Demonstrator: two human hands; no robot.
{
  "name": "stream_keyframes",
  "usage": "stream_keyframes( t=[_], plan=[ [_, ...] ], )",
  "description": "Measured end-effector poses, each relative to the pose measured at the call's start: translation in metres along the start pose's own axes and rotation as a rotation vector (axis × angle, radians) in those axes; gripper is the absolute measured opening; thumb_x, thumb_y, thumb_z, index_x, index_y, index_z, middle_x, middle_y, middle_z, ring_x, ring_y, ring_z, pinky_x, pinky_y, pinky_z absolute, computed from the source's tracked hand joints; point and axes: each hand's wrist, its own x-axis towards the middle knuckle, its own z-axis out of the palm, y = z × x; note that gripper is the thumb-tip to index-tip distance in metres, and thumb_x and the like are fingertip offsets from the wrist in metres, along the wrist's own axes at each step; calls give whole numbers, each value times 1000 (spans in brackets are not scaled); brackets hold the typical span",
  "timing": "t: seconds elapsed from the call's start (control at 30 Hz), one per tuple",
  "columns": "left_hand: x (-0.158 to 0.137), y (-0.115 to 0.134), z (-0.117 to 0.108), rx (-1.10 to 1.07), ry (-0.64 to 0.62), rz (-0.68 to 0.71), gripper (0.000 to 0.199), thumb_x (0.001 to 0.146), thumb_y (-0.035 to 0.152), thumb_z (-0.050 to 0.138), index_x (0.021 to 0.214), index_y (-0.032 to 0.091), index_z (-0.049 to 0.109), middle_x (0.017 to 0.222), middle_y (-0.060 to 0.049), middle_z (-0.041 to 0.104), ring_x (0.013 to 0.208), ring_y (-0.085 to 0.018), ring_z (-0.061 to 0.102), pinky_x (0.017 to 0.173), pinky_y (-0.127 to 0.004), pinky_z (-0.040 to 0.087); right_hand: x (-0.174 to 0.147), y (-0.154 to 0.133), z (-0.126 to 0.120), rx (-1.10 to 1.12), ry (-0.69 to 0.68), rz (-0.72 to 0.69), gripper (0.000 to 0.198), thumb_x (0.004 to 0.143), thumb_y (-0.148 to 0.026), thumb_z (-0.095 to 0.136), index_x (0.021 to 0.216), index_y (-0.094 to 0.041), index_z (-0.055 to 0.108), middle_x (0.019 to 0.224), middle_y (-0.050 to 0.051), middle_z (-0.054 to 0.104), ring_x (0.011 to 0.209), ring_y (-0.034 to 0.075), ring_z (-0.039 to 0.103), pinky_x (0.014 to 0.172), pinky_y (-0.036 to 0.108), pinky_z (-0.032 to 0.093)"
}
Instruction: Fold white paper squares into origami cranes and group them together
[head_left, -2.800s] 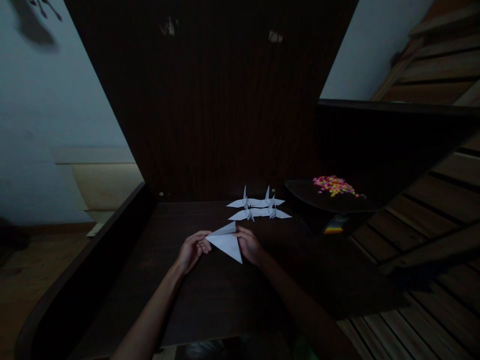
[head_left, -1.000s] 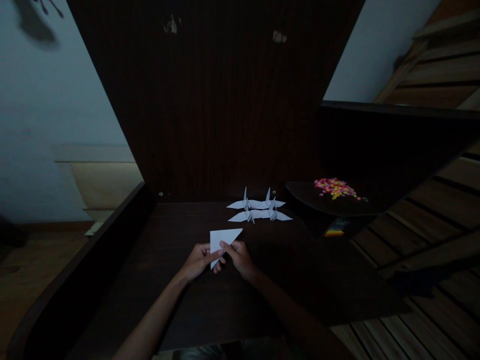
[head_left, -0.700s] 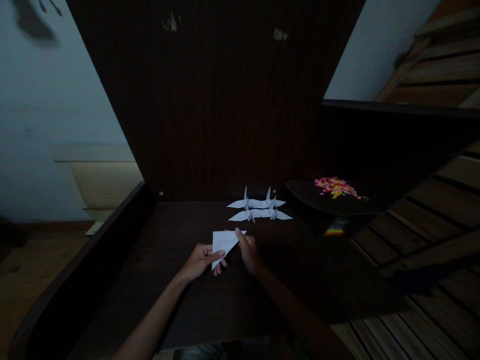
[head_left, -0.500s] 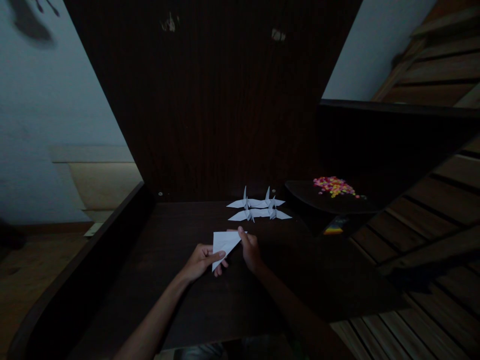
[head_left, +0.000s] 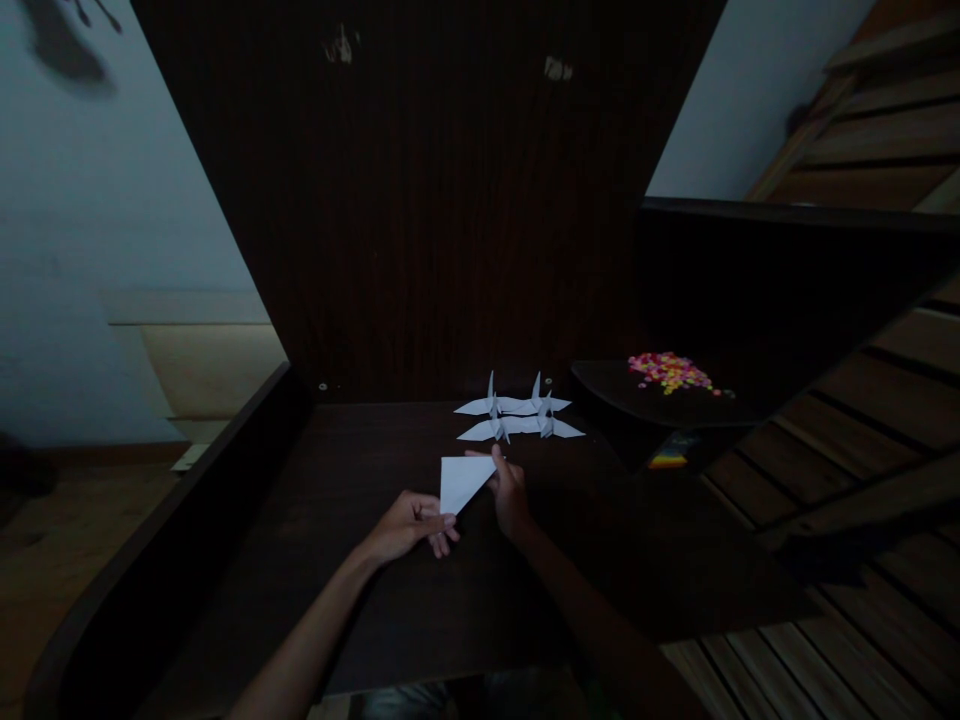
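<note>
White triangular piece of folded paper (head_left: 459, 479), in the head view, is being held over the dark wooden tabletop (head_left: 367, 450), between the left hand (head_left: 411, 525) and the right hand (head_left: 511, 494). The left hand is pinching the near corner; the right hand is pinching the far right corner. The long edge is running diagonally from grip to grip, neither hand being nearer. White folded-paper figures with upright points (head_left: 523, 426) are standing just beyond.
</note>
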Motion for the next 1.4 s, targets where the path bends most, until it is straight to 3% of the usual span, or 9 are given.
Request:
stream_keyframes(
  t=[0.1, 0.2, 0.33, 0.5, 0.7, 0.87, 1.1, 1.4],
  plan=[
    [0, 0, 0, 5, 11, 4, 35, 67, 40, 76, 70, 7, 68, 68, -13, 72, 51, -17, 65, 51, -28, 52, 3, -1, 4, 204, 79, 113, 53, 71, -64, 57, 77, -13, 72, 68, 10, 68, 70, 24, 63, 60, 32, 48],
    [0, 1, -1, 5, 34, 2, 36, 65, 41, 78, 70, 6, 68, 68, -13, 72, 55, -19, 67, 55, -30, 54, 3, -1, 8, 261, 86, 163, 53, 67, -63, 61, 76, -12, 72, 68, 11, 69, 67, 23, 64, 59, 31, 48],
    [-2, 2, -1, 7, 64, -1, 36, 64, 40, 78, 68, 6, 68, 66, -12, 72, 57, -19, 68, 56, -29, 54, -1, 2, 9, 178, 34, 97, 55, 70, -63, 60, 85, -11, 71, 77, 10, 70, 72, 21, 65, 58, 28, 47],
    [-2, 5, 1, 8, 70, 5, 35, 64, 40, 78, 68, 7, 68, 64, -11, 72, 54, -18, 67, 54, -28, 54, -6, 10, 11, -6, -44, 73, 46, 61, -57, 71, 65, -12, 67, 63, 5, 66, 60, 17, 59, 55, 26, 42],
    [-2, 8, 4, -3, 89, 21, 36, 65, 40, 77, 78, 7, 71, 75, -12, 74, 62, -17, 67, 60, -28, 54, -8, 16, 15, -40, -170, 98, 47, 66, -59, 67, 62, -12, 65, 61, 4, 64, 59, 16, 58, 58, 26, 44],
    [-4, 6, 1, -6, 92, 7, 35, 63, 39, 79, 76, 7, 72, 70, -12, 73, 60, -18, 67, 62, -30, 54, -8, 15, 16, 112, -159, 196, 59, 71, -67, 56, 81, -11, 71, 71, 8, 68, 66, 19, 61, 58, 27, 46],
    [-2, 4, 0, -35, 136, -31, 34, 59, 36, 82, 73, 7, 72, 70, -11, 73, 61, -19, 68, 63, -30, 55, 0, 19, 10, 58, -73, 110, 72, 72, -68, 55, 116, -12, 65, 87, 10, 71, 77, 21, 63, 63, 28, 47],
    [1, -2, -1, -108, 134, -45, 49, 50, 26, 88, 92, 8, 71, 84, -13, 74, 73, -20, 69, 68, -28, 53, 3, 16, 4, 53, 3, 68, 70, 75, -69, 49, 113, -13, 67, 88, 11, 72, 79, 23, 65, 62, 29, 47]
  ],
)
